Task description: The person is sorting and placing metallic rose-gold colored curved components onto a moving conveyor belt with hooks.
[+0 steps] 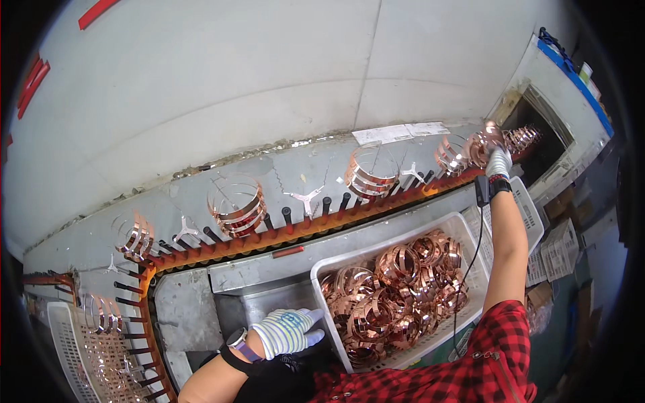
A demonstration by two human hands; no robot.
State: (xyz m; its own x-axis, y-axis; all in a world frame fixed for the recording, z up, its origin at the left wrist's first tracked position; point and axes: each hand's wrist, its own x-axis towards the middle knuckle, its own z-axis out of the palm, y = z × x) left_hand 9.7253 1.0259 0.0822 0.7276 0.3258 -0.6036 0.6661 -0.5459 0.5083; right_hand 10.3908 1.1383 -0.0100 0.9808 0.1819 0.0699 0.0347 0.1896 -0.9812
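My right arm stretches far out to the right, and my right hand, in a striped glove, closes on a set of copper-coloured metal rings beside a wall opening. The fingertips are partly hidden behind the hand and the rings. Low in front of me is my left hand, also gloved, its fingers stretched out and holding nothing. It lies beside the left wall of a white plastic crate. Shiny copper-coloured rings fill this crate in a loose heap.
An orange conveyor rail with black-tipped pegs curves from lower left to the opening. Ring sets hang along it between bare three-armed holders. A second crate stands at left. A black cable crosses the full crate.
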